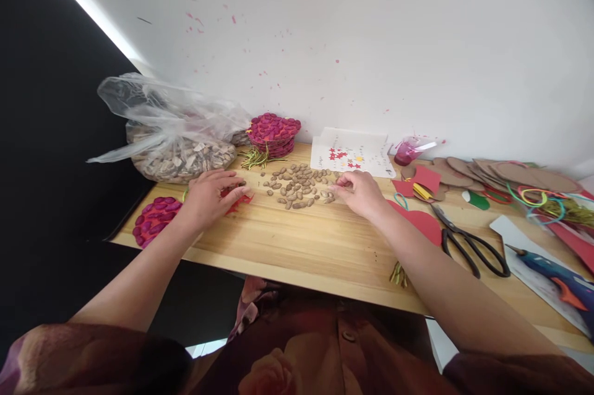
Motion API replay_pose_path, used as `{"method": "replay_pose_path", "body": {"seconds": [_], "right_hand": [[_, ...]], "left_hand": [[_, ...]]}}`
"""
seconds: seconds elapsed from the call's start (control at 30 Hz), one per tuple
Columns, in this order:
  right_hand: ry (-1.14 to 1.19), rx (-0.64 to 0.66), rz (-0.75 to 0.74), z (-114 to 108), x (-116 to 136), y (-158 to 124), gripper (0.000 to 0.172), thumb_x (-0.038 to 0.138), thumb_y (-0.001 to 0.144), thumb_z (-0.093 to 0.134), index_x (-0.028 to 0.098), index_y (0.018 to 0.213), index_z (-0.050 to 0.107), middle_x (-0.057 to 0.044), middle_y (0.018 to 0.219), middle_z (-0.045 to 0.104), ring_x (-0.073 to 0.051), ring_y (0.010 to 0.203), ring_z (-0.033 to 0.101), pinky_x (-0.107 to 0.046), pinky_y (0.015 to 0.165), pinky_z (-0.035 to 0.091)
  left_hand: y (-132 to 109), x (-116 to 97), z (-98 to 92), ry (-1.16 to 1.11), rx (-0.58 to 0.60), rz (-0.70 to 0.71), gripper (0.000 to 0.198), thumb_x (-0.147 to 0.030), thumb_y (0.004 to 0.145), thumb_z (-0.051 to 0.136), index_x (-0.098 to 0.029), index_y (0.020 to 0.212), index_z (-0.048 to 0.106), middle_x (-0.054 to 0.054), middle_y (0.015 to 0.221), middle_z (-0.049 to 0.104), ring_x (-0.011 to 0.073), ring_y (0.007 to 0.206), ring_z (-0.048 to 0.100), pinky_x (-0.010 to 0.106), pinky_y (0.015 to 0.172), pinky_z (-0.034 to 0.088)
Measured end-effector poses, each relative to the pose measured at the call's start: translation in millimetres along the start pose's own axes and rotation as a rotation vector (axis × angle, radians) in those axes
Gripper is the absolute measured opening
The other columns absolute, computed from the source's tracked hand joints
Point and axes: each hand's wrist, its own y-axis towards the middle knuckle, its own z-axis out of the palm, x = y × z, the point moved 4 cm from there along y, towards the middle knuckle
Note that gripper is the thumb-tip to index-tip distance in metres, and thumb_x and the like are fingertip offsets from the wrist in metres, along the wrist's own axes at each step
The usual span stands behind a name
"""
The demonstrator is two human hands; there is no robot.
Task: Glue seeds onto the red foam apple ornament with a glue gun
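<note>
My left hand lies on a red paper cutout on the wooden table, fingers curled down over it. My right hand reaches to the right edge of a pile of brown seeds, its fingertips pinched together; what they hold is too small to make out. A flat pink seed-covered piece lies left of my left hand.
A clear plastic bag of seed shells stands at the back left, beside a stack of pink seed-covered pieces. White paper with star stickers, red cutouts, black scissors, cardboard shapes, rubber bands and a blue glue gun lie to the right.
</note>
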Motion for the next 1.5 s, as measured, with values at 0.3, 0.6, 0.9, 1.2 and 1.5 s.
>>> {"method": "replay_pose_path", "body": {"seconds": [0.3,0.6,0.9,1.2,1.5], "right_hand": [[0.197,-0.045,0.019,-17,-4,-22,0.021,0.038,0.094,0.064,0.017,0.094,0.068,-0.003,0.096,0.07,-0.018,0.085,0.067,-0.039,0.08,0.055],[0.409,-0.166,0.104,-40,-22,-58,0.023,0.043,0.087,0.061,0.023,0.077,0.063,-0.003,0.081,0.072,-0.018,0.067,0.061,-0.032,0.061,0.046],[0.389,-0.28,0.256,-55,-56,-89,0.027,0.049,0.08,0.067,0.023,0.072,0.064,-0.001,0.069,0.067,-0.019,0.063,0.057,-0.034,0.062,0.041],[0.365,-0.31,0.359,-62,-95,-131,0.026,0.048,0.078,0.067,0.022,0.076,0.065,-0.002,0.071,0.07,-0.017,0.057,0.056,-0.032,0.056,0.044],[0.175,-0.279,0.215,-48,-105,-132,0.017,0.036,0.082,0.066,0.022,0.09,0.071,-0.009,0.098,0.076,-0.031,0.098,0.064,-0.049,0.092,0.044]], "left_hand": [[-14,-29,7.8,0.176,0.086,0.251,0.024,-0.04,0.094,0.059,-0.031,0.106,0.078,0.007,0.108,0.07,0.0298,0.106,0.055,0.043,0.084,0.039],[-5,-11,3.6,0.203,-0.045,0.026,0.028,-0.04,0.092,0.057,-0.024,0.1,0.078,0.009,0.106,0.071,0.032,0.104,0.058,0.044,0.083,0.04],[20,-34,-8.3,0.042,-0.197,0.068,0.019,-0.031,0.091,0.059,-0.023,0.087,0.075,0.006,0.082,0.071,0.0251,0.084,0.063,0.041,0.081,0.047],[9,-116,22.7,-0.296,-0.031,0.322,0.017,-0.024,0.094,0.059,-0.022,0.095,0.075,0.002,0.09,0.071,0.0154,0.081,0.066,0.026,0.073,0.051],[-18,-219,66.1,-0.353,0.272,0.751,0.03,-0.015,0.101,0.041,-0.019,0.117,0.066,0.006,0.1,0.067,0.0186,0.094,0.061,0.03,0.085,0.051]]}}
